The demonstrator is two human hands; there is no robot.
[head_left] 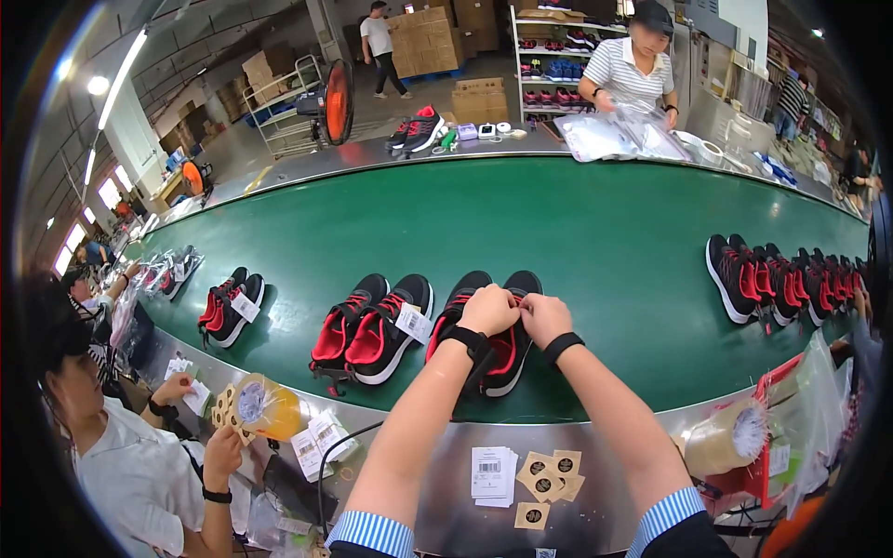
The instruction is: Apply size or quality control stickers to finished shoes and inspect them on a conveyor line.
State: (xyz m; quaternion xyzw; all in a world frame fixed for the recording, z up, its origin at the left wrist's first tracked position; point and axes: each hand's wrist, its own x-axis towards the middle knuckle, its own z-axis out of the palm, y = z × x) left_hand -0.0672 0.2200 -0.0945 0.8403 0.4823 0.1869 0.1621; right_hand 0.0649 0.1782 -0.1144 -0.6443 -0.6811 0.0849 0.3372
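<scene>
The left grip (490, 310) and right grip (546, 318) meet at the fingertips, pinching a black-and-red shoe (503, 360) at its laces. Its mate (447, 324) stands just left of the left grip, with a tagged pair (377, 337) farther left. Well right of the right grip, a shoe row (783, 284) lines the green belt (577, 223). Nearer the body than both grips, labels (489, 472) and stickers (543, 484) lie on the metal tabletop (451, 525).

This is a shoe factory; a green conveyor belt (577, 223), paired sneakers (503, 358), stacked cartons (423, 42) and workers (628, 79) show it.
</scene>
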